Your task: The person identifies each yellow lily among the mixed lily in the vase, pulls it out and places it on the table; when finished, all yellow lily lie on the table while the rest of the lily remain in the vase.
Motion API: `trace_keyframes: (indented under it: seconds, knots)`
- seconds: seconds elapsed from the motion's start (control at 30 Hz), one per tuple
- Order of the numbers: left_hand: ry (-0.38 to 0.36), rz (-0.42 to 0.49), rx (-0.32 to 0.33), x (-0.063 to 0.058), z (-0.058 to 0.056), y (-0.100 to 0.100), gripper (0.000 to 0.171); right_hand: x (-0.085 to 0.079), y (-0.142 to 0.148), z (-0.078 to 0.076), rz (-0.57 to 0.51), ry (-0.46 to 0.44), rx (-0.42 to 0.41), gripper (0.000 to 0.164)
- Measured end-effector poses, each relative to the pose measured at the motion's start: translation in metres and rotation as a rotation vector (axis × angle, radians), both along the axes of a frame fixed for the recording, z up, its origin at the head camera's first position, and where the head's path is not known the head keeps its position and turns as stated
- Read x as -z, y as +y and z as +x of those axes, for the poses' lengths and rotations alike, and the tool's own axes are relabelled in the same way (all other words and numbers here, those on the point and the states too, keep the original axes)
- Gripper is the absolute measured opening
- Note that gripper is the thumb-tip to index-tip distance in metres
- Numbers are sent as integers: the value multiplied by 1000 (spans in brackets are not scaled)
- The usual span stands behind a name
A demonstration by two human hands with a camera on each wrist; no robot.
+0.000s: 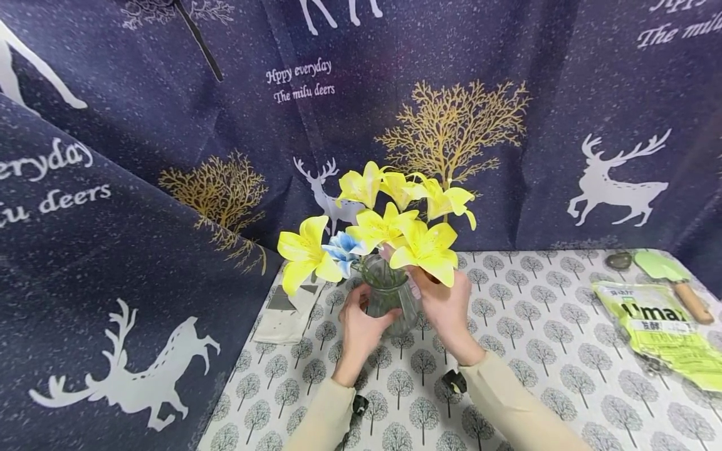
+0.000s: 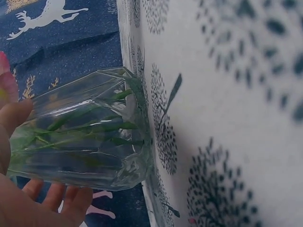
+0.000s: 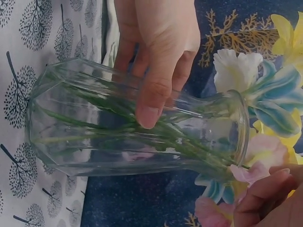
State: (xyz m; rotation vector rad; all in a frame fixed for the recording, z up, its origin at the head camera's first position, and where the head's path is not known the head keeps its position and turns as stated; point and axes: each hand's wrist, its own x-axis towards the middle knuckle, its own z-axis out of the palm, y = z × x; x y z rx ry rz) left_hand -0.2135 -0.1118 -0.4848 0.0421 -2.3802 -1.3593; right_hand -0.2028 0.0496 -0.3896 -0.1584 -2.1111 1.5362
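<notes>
A clear glass vase point(image 1: 399, 321) stands on the patterned cloth, with several green stems point(image 3: 94, 125) crossing inside it. My left hand point(image 1: 361, 326) grips its side, thumb in front and fingers round the far wall. Yellow lilies point(image 1: 307, 254) and a blue flower point(image 1: 341, 249) spread above the mouth; a white flower point(image 3: 236, 71) shows in the right wrist view. Right at the glass rim, my right hand point(image 1: 448, 307) pinches a pink flower point(image 3: 249, 173) with curled fingers. The yellow blooms partly hide this hand in the head view.
A yellow-green bag point(image 1: 660, 341) lies on the right of the table. Behind it are a green-bladed trowel point(image 1: 662, 266) with a wooden handle and a small dark object point(image 1: 618, 260). Left of the vase lies a folded pale cloth point(image 1: 282, 326). A dark printed curtain point(image 1: 350, 125) hangs behind.
</notes>
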Motion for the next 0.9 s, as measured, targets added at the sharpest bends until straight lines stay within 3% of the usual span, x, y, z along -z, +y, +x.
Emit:
trace_keyframes:
  seconds: [0.33, 0.57, 0.63, 0.9]
  knots:
    - [0, 8, -2, 0, 2, 0, 79, 0, -2, 3, -147, 5, -19, 21]
    - [1, 19, 4, 2, 2, 1, 79, 1, -3, 3, -286, 95, -87, 29]
    - [0, 24, 7, 1, 1, 1, 79, 1, -3, 3, -285, 113, -99, 28]
    - [-19, 40, 17, 0, 1, 0, 81, -2, -3, 2, -159, 31, -101, 25]
